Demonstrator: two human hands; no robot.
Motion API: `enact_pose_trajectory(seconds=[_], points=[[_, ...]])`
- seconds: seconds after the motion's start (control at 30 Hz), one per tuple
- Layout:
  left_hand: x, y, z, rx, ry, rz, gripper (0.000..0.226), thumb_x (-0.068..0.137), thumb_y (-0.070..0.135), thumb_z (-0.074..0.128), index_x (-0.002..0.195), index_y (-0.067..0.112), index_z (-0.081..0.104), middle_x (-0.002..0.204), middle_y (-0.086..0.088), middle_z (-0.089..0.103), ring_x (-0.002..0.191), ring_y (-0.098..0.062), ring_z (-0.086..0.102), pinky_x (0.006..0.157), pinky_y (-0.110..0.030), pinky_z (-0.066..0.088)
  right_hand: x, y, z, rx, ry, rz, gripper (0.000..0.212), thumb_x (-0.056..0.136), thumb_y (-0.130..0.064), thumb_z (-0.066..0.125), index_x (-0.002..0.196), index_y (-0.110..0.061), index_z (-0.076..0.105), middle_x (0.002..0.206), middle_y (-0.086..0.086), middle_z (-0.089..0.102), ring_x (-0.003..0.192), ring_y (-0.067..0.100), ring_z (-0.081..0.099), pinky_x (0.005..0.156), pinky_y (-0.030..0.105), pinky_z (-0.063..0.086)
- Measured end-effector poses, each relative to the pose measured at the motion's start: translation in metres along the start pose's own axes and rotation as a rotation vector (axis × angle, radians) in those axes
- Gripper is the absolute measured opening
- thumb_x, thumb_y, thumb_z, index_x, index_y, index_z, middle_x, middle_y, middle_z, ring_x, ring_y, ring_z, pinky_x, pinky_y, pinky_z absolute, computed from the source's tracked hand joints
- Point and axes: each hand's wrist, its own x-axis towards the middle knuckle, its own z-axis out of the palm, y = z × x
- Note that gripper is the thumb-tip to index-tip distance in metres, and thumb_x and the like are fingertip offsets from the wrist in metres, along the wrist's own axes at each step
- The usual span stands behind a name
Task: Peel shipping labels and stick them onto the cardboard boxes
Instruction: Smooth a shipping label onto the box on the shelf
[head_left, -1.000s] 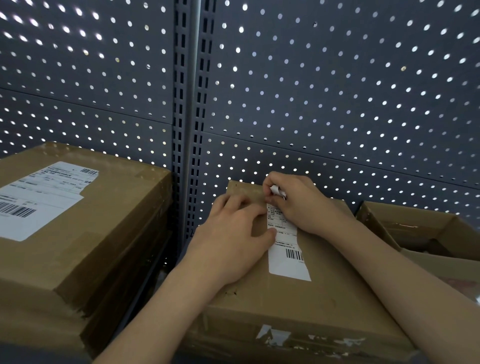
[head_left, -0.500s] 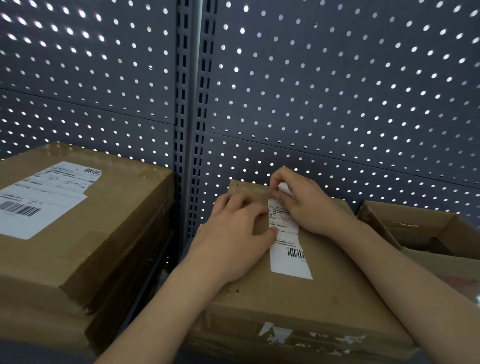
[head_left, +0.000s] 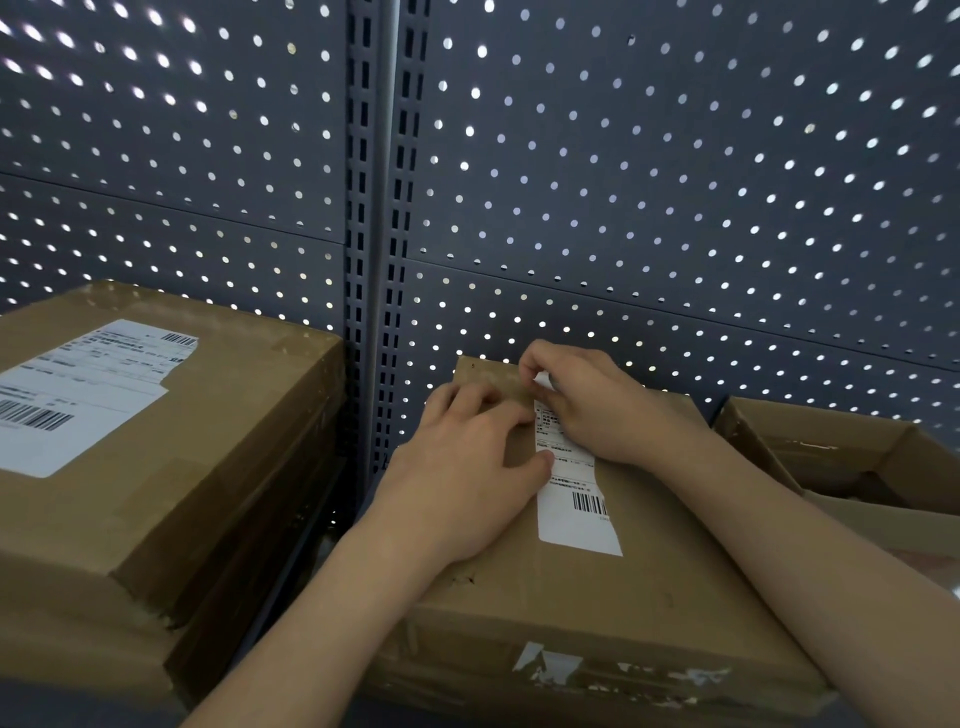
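right hand (head_left: 597, 410) pinches the far end of the shipping label (head_left: 577, 514) btwn thumb & fingertips. that end curls up white, off the cardboard. left hand (head_left: 467, 467) lies flat & spread on the middle box (head_left: 660, 597), palm down, thumb tip touching the label's left edge approx midway along. hands sit just beside each other, w/ the label strip btwn them.

label's long axis runs near-to-far, away from the person, tilted a bit. near end w/ the barcode lies flat on the box top & looks stuck. far end is the loose one, right in the right hand's pinch, so that hand is the nearer one for whatever comes next. prob the next move works along that axis, from the stuck near end toward the lifted far end, w/ left hand bracing the box. can't tell if that end is going down or coming up.

outward: another box (head_left: 197, 467) to the left, well apart, w/ its own bigger label (head_left: 78, 400) on top. an open box (head_left: 857, 457) sits near on the right. grey pegboard wall (head_left: 675, 182) behind all.
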Motion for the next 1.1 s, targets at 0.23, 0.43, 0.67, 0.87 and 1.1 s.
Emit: enact_pose_trajectory(seconds=[0.23, 0.43, 0.67, 0.87, 1.1], points=[[-0.001, 0.001, 0.0, -0.005, 0.004, 0.004, 0.044, 0.092, 0.057, 0.048, 0.133, 0.043, 0.047, 0.142, 0.021, 0.031, 0.139, -0.006, 0.014, 0.097, -0.041, 0.044, -0.005, 0.008, 0.001, 0.087, 0.028, -0.004, 0.016, 0.097, -0.011, 0.049, 0.095, -0.026, 0.046, 0.092, -0.012, 0.054, 0.08, 0.006, 0.051, 0.07, 0.028, 0.042], [0.0, 0.0, 0.0, 0.004, 0.007, 0.006, 0.046, 0.092, 0.058, 0.047, 0.135, 0.043, 0.046, 0.142, 0.02, 0.03, 0.139, -0.006, 0.013, 0.098, -0.04, 0.044, -0.006, 0.015, 0.001, 0.174, 0.123, -0.044, 0.014, 0.093, -0.016, 0.061, 0.102, -0.026, 0.056, 0.098, -0.014, 0.06, 0.095, 0.001, 0.054, 0.081, 0.014, 0.039], [-0.001, 0.0, 0.0, 0.001, 0.014, 0.002, 0.046, 0.091, 0.058, 0.049, 0.135, 0.042, 0.047, 0.142, 0.02, 0.031, 0.138, -0.005, 0.014, 0.097, -0.039, 0.044, -0.008, 0.009, -0.003, 0.132, 0.116, 0.023, 0.017, 0.091, -0.011, 0.062, 0.085, -0.026, 0.058, 0.087, -0.011, 0.06, 0.08, 0.001, 0.052, 0.064, 0.009, 0.037], [-0.001, 0.0, 0.0, -0.019, 0.021, 0.008, 0.045, 0.091, 0.057, 0.05, 0.133, 0.042, 0.048, 0.141, 0.022, 0.032, 0.137, -0.004, 0.015, 0.095, -0.037, 0.044, -0.013, 0.007, -0.006, 0.059, 0.025, 0.027, 0.022, 0.09, 0.002, 0.044, 0.088, -0.019, 0.049, 0.088, -0.009, 0.054, 0.089, 0.001, 0.045, 0.068, 0.022, 0.036], [-0.001, -0.001, 0.001, -0.029, 0.024, 0.012, 0.045, 0.092, 0.057, 0.049, 0.134, 0.042, 0.048, 0.141, 0.021, 0.032, 0.138, -0.004, 0.015, 0.096, -0.038, 0.043, -0.012, 0.018, 0.001, 0.147, 0.103, -0.044, 0.024, 0.098, -0.015, 0.05, 0.112, -0.035, 0.052, 0.102, -0.024, 0.054, 0.102, -0.003, 0.05, 0.088, 0.018, 0.039]])
